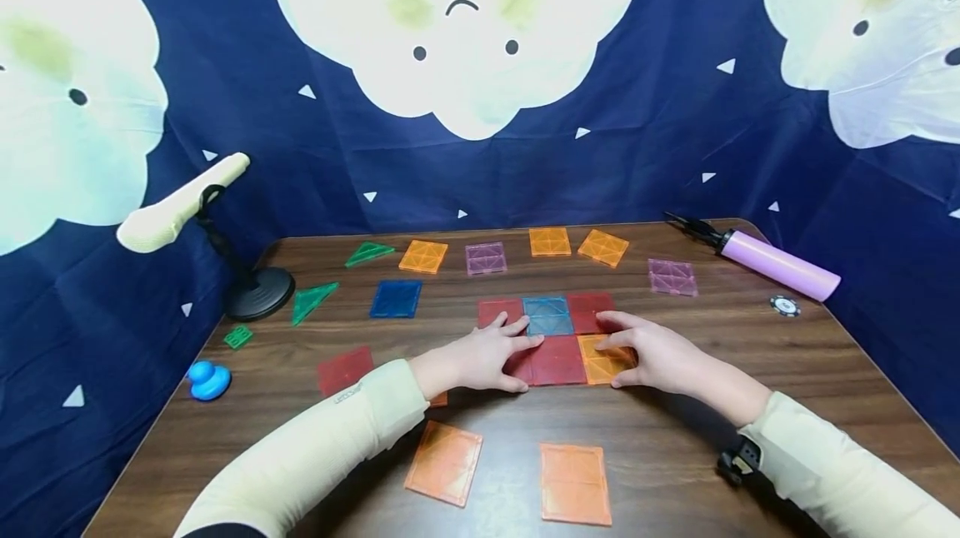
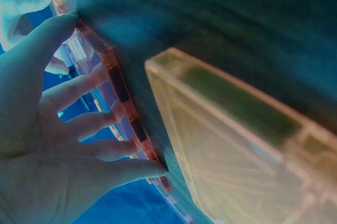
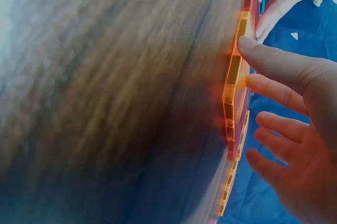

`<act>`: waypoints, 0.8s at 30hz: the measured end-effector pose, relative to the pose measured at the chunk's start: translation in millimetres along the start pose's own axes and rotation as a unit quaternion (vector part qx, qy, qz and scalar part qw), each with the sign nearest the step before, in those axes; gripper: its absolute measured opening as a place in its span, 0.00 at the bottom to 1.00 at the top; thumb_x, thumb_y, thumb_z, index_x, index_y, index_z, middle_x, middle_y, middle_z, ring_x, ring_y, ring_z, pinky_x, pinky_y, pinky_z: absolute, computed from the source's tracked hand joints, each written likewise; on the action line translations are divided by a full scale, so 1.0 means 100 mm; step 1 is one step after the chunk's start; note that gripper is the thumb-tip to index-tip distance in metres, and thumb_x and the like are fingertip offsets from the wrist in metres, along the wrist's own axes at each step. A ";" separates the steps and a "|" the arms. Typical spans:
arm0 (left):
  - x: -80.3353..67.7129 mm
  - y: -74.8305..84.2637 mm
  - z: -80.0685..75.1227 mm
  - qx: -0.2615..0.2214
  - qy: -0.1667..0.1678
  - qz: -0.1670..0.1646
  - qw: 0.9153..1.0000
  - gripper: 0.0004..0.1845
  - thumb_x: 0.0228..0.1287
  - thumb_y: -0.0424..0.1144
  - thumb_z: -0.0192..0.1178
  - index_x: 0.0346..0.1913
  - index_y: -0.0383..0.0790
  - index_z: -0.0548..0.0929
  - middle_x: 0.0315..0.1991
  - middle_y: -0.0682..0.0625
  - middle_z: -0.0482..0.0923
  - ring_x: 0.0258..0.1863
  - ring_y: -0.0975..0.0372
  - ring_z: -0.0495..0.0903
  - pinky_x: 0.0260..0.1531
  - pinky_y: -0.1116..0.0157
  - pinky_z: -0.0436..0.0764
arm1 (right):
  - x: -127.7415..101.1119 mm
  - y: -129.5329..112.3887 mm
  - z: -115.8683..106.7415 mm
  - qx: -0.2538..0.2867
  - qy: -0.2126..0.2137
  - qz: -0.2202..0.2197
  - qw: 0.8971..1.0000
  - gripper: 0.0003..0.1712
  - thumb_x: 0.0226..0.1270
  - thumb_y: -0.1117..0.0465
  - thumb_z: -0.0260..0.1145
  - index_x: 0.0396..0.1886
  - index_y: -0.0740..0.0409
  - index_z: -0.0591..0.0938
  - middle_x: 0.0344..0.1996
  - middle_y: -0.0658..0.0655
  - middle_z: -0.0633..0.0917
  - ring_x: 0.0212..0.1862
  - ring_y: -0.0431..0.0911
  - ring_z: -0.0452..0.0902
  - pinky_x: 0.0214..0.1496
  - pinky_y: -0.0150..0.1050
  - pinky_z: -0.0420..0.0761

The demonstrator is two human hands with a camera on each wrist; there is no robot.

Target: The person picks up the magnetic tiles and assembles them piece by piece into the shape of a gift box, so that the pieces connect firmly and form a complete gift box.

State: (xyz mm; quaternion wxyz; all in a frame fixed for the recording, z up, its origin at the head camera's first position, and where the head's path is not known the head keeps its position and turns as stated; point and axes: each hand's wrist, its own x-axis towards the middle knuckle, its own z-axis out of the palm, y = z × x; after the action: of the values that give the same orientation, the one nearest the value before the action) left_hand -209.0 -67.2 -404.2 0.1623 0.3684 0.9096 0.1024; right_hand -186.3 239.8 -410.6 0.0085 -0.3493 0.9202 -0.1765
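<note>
Both hands flat on a cluster of translucent square plastic tiles at centre of the brown wooden table (image 1: 750, 438). Left hand (image 1: 476, 359), fingers straight, presses the red square tile (image 1: 557, 361) in the front row, fingertips reaching the blue square tile (image 1: 548, 315) behind it. Right hand (image 1: 654, 355), fingers relaxed, rests on the orange square tile (image 1: 600, 363) just beside the red one, tiles touching edge to edge. Two loose orange tiles nearer the person, w/ a purple cylindrical pump (image 1: 776, 265) at far right

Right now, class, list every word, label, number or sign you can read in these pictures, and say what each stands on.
Nothing can be read for certain.
Left sleeve: small grey print near the cuff, too small to read.
Poker chip: edge marks only, no number legible.
Tiles: moulded line patterns, no text.
Backdrop: cloud faces, no words.
</note>
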 end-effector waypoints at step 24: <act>-0.27 -0.28 -0.19 -0.091 0.068 0.041 0.993 0.31 0.70 0.46 0.66 0.71 0.36 0.73 0.71 0.40 0.70 0.70 0.48 0.68 0.69 0.49 0.67 | 0.08 0.10 0.05 0.085 -0.049 -0.008 0.995 0.38 0.61 0.52 0.78 0.69 0.58 0.78 0.74 0.73 0.64 0.73 0.71 0.57 0.67 0.69 0.63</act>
State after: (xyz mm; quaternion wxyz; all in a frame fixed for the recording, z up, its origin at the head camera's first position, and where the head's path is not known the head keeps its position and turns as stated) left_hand -215.4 -107.7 -389.3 0.1286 0.3811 0.8896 0.2165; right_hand -197.6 240.0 -417.8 0.0818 -0.3630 0.8975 -0.2369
